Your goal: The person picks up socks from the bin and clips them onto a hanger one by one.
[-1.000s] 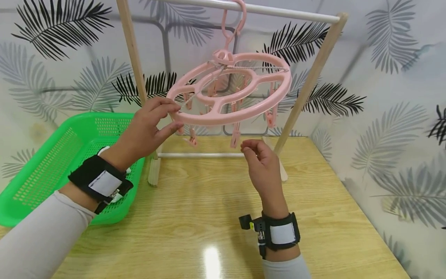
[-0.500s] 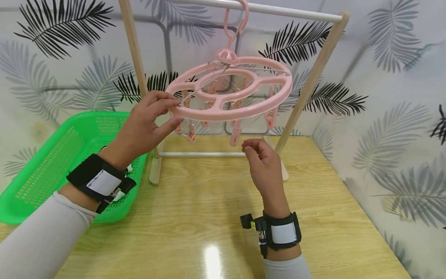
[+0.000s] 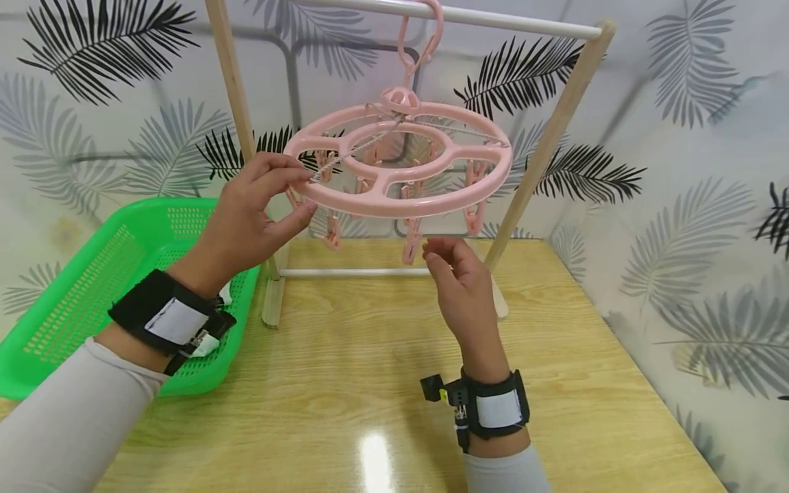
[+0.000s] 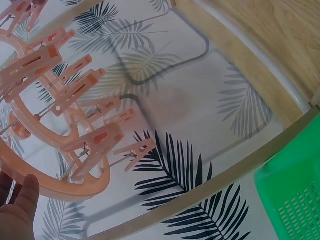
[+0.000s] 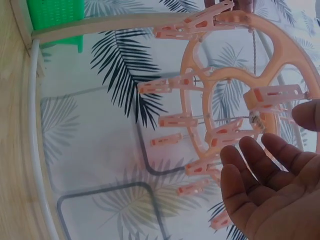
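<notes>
A pink oval clip hanger (image 3: 394, 204) hangs by its hook from a white bar, with several pink clothespins below its ring. My left hand (image 3: 246, 212) holds the ring's left edge, thumb under and fingertips above. In the left wrist view, that thumb and the fingers (image 4: 22, 200) meet the rim at the lower left. Just right of the front clothespin (image 3: 411, 248) is my right hand (image 3: 461, 291), its fingers loosely bent. The right wrist view shows that hand (image 5: 280, 200) with thumb and fingers apart, a clothespin (image 5: 275, 96) close to the thumb and nothing gripped.
The drying rack has a white top bar (image 3: 511, 20), wooden posts (image 3: 555, 130) and a white lower bar (image 3: 354, 272). A green basket (image 3: 242, 335) stands at left with white items (image 3: 205, 346) partly hidden by my left wrist. Beneath is a wooden table (image 3: 345, 383).
The hanger has turned and levelled somewhat, its left edge shifting left and its clothespins moving with it. My left hand has moved slightly left and up with the rim. The right hand barely moves.
</notes>
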Motion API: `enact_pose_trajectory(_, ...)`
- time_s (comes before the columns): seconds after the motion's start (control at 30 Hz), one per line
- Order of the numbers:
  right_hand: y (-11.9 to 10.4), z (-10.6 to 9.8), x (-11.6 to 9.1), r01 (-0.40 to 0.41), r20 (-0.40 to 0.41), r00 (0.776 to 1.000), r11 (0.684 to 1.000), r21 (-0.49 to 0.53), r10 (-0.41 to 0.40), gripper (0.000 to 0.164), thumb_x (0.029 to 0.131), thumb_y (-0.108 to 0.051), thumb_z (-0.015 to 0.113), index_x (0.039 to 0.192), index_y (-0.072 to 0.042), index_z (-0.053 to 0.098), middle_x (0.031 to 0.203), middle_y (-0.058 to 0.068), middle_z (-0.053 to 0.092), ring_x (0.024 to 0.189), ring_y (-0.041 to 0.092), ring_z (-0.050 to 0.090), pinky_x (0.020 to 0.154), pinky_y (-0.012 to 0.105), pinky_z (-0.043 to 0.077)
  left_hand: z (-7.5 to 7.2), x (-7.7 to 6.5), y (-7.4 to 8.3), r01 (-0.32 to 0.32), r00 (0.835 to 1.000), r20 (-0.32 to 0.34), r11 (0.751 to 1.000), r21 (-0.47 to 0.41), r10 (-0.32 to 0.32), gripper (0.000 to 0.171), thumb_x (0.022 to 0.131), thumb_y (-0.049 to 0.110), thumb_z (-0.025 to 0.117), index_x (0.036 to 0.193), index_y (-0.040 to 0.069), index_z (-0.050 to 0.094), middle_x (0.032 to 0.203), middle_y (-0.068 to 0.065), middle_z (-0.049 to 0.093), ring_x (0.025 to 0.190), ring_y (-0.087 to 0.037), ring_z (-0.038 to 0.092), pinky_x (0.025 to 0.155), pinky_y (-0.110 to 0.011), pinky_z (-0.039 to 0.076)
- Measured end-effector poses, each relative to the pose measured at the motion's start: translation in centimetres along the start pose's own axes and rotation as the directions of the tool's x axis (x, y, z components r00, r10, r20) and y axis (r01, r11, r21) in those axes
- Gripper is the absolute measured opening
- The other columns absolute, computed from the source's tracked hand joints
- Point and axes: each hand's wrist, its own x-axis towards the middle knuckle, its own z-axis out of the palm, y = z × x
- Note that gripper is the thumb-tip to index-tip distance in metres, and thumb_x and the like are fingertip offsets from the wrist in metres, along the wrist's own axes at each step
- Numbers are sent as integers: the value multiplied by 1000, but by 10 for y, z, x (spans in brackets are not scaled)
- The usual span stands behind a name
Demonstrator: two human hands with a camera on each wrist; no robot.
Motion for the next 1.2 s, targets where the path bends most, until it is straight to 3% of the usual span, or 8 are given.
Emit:
enact_pose_trajectory(0.17, -3, 2, 8, 31, 116, 992, 994, 102, -43, 34, 100, -16, 55, 132, -2, 52, 119, 12, 58, 106, 21, 55, 89, 37, 46, -5, 5, 3, 5, 1000, 1, 1000, 7, -5, 32, 87, 5, 74, 117, -3, 68, 122, -18, 57, 106, -29, 55, 88, -45, 47)
enact_pose_trajectory(0.37, -9, 6, 19, 4, 171, 985, 981, 195, -38, 38, 100, -21, 57, 133, -3, 51, 119, 11, 57, 103, 22, 53, 87, 33, 46, -9, 4, 2, -27, 999, -17, 999, 26, 27, 33, 87, 4, 74, 117, -5, 67, 121, -21, 57, 103, -30, 56, 85, -43, 46)
enact_pose_trajectory(0.6, -10, 9, 21, -15, 197, 979, 942, 335, -55, 27, 101, -10, 55, 125, 3, 57, 95, 9, 59, 83, 20, 57, 81, 32, 48, -13, 4, 9, 7, 999, 36, 1000, 1, -7, 30, 87, 5, 74, 115, -2, 68, 122, -18, 57, 103, -29, 56, 87, -43, 47)
enact_pose_trajectory(0.87, -12, 7, 19, 9, 149, 987, 954, 301, -57, 21, 100, -11, 57, 116, 3, 58, 86, 8, 59, 77, 20, 57, 75, 30, 49, -20, 10, 19, -1, 996, 84, 1000, 6, 1, 28, 85, 5, 77, 112, -1, 69, 115, -17, 58, 96, -28, 54, 82, -42, 46)
enact_pose_trajectory(1.03, -15, 7, 19, -7, 135, 990, 955, 296, -35, 22, 100, -12, 54, 117, 2, 57, 94, 7, 58, 83, 18, 57, 77, 29, 48, -24, 13, 26, 52, 993, 108, 999, 9, -52, 28, 85, 6, 78, 110, 0, 70, 111, -15, 58, 93, -28, 53, 81, -42, 47)
enact_pose_trajectory(1.2, -15, 9, 21, 24, 159, 984, 943, 331, -81, 19, 100, -10, 56, 113, 4, 56, 88, 8, 56, 80, 20, 54, 72, 28, 46, -26, 13, 30, 107, 986, 131, 994, 7, -107, 26, 86, 8, 77, 110, 1, 70, 112, -14, 56, 94, -28, 52, 85, -44, 49)
